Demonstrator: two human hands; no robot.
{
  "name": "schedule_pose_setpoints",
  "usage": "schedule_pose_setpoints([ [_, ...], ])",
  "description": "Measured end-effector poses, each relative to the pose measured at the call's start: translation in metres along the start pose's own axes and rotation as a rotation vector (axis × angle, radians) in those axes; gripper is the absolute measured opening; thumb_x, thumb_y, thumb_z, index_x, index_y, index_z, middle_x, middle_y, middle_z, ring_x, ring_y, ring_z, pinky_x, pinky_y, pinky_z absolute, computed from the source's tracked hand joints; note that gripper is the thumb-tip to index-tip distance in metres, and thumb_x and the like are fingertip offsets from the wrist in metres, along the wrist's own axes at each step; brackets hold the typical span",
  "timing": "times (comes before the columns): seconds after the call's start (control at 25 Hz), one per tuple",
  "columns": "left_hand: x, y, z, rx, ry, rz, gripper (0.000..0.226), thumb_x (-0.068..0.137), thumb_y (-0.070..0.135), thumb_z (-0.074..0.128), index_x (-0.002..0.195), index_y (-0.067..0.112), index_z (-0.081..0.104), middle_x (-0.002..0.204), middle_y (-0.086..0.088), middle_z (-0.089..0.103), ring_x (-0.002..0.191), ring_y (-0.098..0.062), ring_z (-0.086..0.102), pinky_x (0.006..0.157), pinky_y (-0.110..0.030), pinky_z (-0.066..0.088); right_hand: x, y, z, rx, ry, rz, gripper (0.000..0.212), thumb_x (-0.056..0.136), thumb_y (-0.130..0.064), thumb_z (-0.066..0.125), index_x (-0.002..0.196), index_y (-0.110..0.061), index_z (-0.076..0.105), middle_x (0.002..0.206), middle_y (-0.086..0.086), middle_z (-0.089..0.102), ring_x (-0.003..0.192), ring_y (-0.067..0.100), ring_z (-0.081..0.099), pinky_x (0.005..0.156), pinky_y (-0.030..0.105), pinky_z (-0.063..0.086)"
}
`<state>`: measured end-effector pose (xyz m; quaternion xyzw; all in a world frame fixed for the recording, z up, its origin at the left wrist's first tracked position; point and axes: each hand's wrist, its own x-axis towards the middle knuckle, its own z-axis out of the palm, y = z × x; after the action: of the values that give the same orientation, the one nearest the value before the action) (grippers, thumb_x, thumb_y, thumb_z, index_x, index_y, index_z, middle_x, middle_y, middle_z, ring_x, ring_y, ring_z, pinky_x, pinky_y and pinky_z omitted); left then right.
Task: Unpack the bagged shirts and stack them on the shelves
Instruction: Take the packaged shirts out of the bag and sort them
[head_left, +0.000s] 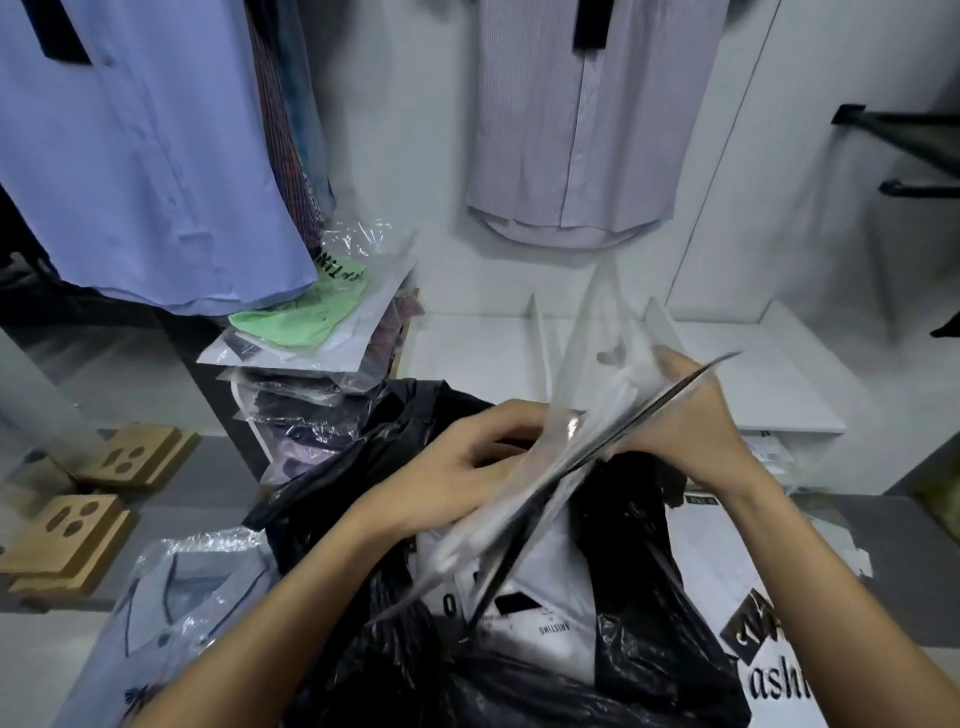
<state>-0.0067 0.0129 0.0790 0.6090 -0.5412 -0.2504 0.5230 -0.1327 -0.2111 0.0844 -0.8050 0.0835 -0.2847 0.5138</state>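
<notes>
Lifting a clear-bagged shirt (597, 415) out of the black sack (649, 649), the right hand (696, 415) pinches its upper edge while the left hand (467, 457) grips lower, likely steadying the slippery, blurred packet.

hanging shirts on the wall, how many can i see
3: a blue shirt at upper left, a dark patterned shirt tucked right behind it, and a pale striped shirt at top centre. More may hang out of frame on the left.
</notes>
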Motion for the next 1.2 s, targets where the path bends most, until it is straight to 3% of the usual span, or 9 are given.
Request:
schedule_pose_setpoints([
  [0.2, 0.002, 0.012, -0.006, -0.060, -0.090, 0.098, 0.057, 0.090, 0.029, 0.072, 0.144, 0.025, 0.054, 0.145, 0.014, 0.057, 0.139, -0.008, 0.048, 0.113, -0.023, 0.036, 0.010, -0.009, -0.017, 0.198, 0.300, -0.023, 0.039, 0.050, 0.014, 0.083, 0.074, -0.017, 0.078, 0.073, -0.011, 0.077, 0.066, 0.003, 0.072, 0.065, 0.020, 0.057],
  [0.24, 0.001, 0.019, -0.006, -0.067, -0.090, 0.070, 0.077, 0.070, 0.056, 0.036, 0.138, 0.024, 0.056, 0.135, 0.018, 0.062, 0.131, -0.001, 0.053, 0.108, -0.017, 0.038, 0.014, -0.010, -0.017, 0.228, 0.370, -0.047, 0.036, 0.051, 0.006, 0.085, 0.079, -0.015, 0.075, 0.075, -0.011, 0.078, 0.069, 0.004, 0.073, 0.067, 0.021, 0.057],
  [0.28, 0.002, 0.016, -0.004, -0.080, -0.097, 0.031, 0.073, 0.057, -0.002, 0.045, 0.124, 0.022, 0.058, 0.118, 0.019, 0.068, 0.114, 0.006, 0.059, 0.098, -0.012, 0.041, 0.018, -0.013, -0.016, 0.273, 0.444, -0.057, 0.041, 0.051, -0.002, 0.090, 0.087, -0.011, 0.072, 0.077, -0.011, 0.078, 0.072, 0.005, 0.073, 0.069, 0.022, 0.057],
  [0.4, 0.020, 0.023, 0.009, 0.047, 0.146, 0.036, 0.038, 0.071, 0.016, 0.093, 0.094, 0.019, 0.062, 0.078, 0.020, 0.067, 0.075, 0.003, 0.061, 0.079, -0.014, 0.048, 0.024, -0.027, -0.009, 0.326, 0.606, -0.057, 0.066, 0.057, -0.030, 0.098, 0.107, 0.001, 0.067, 0.085, -0.006, 0.077, 0.079, 0.010, 0.073, 0.071, 0.025, 0.057],
  [0.52, 0.035, 0.038, 0.009, -0.028, 0.557, 0.056, 0.037, 0.085, 0.034, 0.083, 0.108, 0.008, 0.071, 0.097, 0.000, 0.078, 0.093, -0.014, 0.075, 0.087, -0.044, 0.060, 0.017, -0.049, -0.010, 0.128, 0.509, -0.068, 0.080, 0.069, -0.054, 0.090, 0.121, -0.001, 0.062, 0.101, -0.007, 0.074, 0.092, 0.005, 0.072, 0.076, 0.019, 0.055],
  [0.76, 0.049, 0.066, -0.025, -0.049, 0.784, 0.247, 0.059, 0.082, 0.023, 0.085, 0.132, 0.011, 0.056, 0.127, 0.001, 0.069, 0.121, -0.016, 0.065, 0.107, -0.045, 0.051, 0.007, -0.063, -0.040, -0.057, 0.186, -0.054, 0.068, 0.066, -0.022, 0.089, 0.127, -0.019, 0.059, 0.120, -0.010, 0.074, 0.114, 0.006, 0.069, 0.095, 0.023, 0.057],
  [1.0, 0.060, 0.053, -0.016, 0.509, 0.628, 0.191, 0.108, 0.089, 0.029, 0.076, 0.162, 0.031, -0.003, 0.166, 0.018, 0.012, 0.144, 0.014, 0.024, 0.108, -0.007, 0.028, 0.001, -0.049, -0.017, -0.002, 0.259, 0.028, 0.039, 0.099, -0.032, 0.068, 0.132, -0.015, 0.058, 0.121, -0.005, 0.074, 0.111, 0.012, 0.071, 0.096, 0.037, 0.056],
  [1.08, 0.058, 0.041, -0.020, 0.639, 0.493, 0.107, 0.090, 0.089, 0.034, 0.074, 0.159, 0.045, 0.019, 0.159, 0.007, 0.040, 0.134, -0.004, 0.046, 0.107, -0.022, 0.039, -0.005, -0.042, -0.016, -0.087, 0.263, 0.074, 0.031, 0.102, -0.037, 0.063, 0.128, -0.021, 0.059, 0.118, -0.010, 0.073, 0.110, 0.007, 0.069, 0.097, 0.035, 0.053],
  [1.2, 0.052, 0.020, -0.022, 0.465, 0.403, 0.023, 0.051, 0.088, 0.038, 0.079, 0.136, 0.039, 0.062, 0.132, 0.026, 0.063, 0.126, 0.009, 0.052, 0.113, -0.025, 0.039, -0.021, -0.029, -0.022, -0.171, 0.329, 0.180, 0.028, 0.100, -0.050, 0.060, 0.115, -0.026, 0.061, 0.106, -0.010, 0.073, 0.096, 0.010, 0.069, 0.085, 0.036, 0.055],
])
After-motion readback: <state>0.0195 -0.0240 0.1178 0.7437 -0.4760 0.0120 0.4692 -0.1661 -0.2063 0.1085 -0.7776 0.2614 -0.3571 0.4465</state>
